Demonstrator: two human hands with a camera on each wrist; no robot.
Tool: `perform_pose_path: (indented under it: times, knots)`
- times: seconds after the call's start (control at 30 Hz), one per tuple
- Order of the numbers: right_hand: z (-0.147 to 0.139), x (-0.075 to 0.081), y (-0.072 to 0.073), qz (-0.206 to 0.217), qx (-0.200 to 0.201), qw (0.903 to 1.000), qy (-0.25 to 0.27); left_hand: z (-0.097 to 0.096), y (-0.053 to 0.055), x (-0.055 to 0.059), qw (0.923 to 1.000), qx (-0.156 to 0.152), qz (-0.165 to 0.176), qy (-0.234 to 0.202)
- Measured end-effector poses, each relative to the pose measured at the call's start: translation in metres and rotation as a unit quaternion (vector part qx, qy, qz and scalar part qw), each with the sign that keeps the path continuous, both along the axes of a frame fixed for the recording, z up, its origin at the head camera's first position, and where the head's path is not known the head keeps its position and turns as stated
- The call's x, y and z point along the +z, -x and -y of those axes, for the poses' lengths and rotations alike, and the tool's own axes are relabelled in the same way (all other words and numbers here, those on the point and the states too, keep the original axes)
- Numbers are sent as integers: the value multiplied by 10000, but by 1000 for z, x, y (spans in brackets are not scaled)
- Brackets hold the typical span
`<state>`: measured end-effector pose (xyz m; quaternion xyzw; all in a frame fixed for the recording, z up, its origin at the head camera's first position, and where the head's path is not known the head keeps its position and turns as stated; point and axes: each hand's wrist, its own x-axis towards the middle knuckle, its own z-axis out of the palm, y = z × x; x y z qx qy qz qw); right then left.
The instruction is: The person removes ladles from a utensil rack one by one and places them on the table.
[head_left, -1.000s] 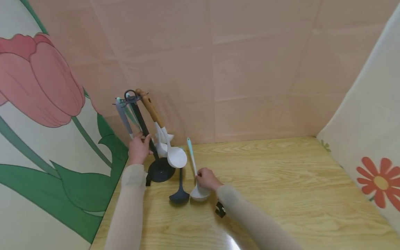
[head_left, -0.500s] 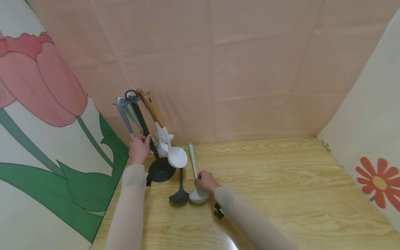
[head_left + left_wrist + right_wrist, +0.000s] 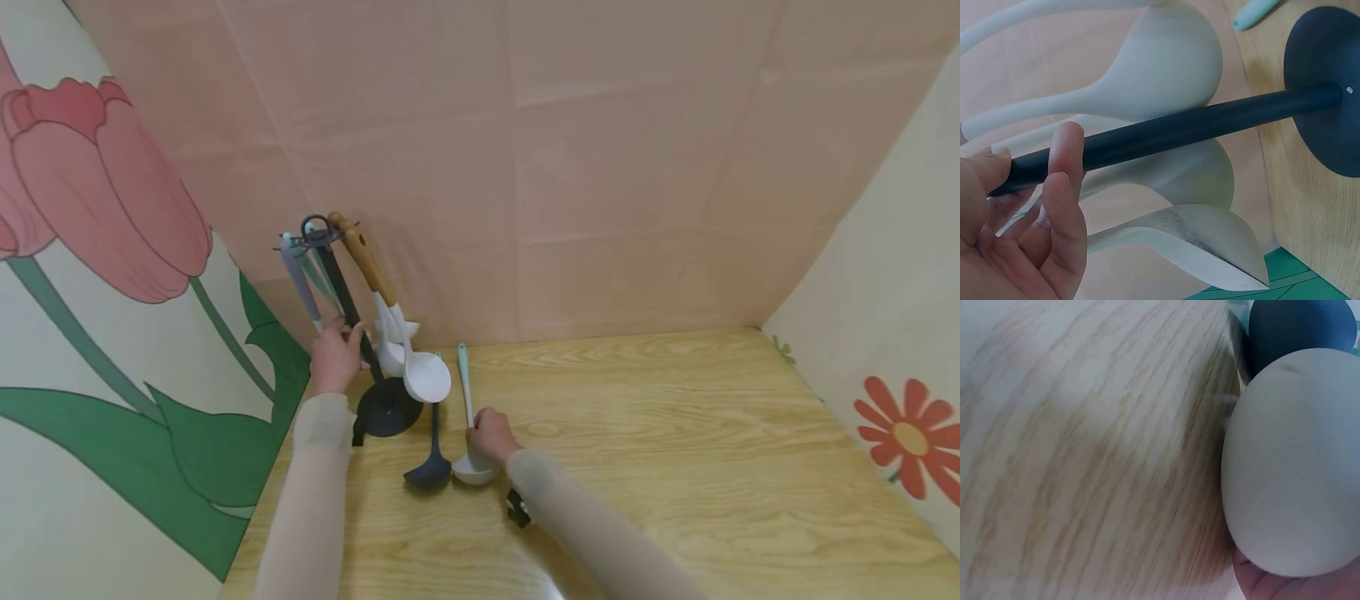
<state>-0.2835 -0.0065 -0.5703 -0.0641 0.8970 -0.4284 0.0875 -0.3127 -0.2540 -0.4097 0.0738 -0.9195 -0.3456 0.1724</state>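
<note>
My left hand grips the black post of a utensil stand, whose round black base rests on the table. Ladles hang from the stand's top ring; one in front has a wooden handle and a white bowl. With my right hand I hold a white ladle with a teal handle end by its neck, low over the table. Its pale bowl fills much of the right wrist view. A dark ladle lies just left of it, bowl toward me.
The wood-grain table stretches to the right. A pink-beige backdrop stands behind the stand. On the left is a panel with printed tulips, on the right one with a red flower.
The white ladle's handle end has shifted slightly right and toward me, and my right hand slightly left. The dark ladle's bowl has edged left. My left hand keeps its grip.
</note>
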Motion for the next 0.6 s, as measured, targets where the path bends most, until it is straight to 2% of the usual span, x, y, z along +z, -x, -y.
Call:
perform_pose_path:
  times: [0.23, 0.43, 0.6]
  knots:
    - [6, -6, 1, -152, -167, 9997, -86, 0, 2, -2, 10000, -21, 8, -4]
    - [7, -7, 5, -247, -101, 9996, -102, 1, 2, -2, 9999, -66, 39, -78]
    - [7, -6, 7, -90, -126, 9997, -190, 1, 2, -1, 9999, -43, 87, -41]
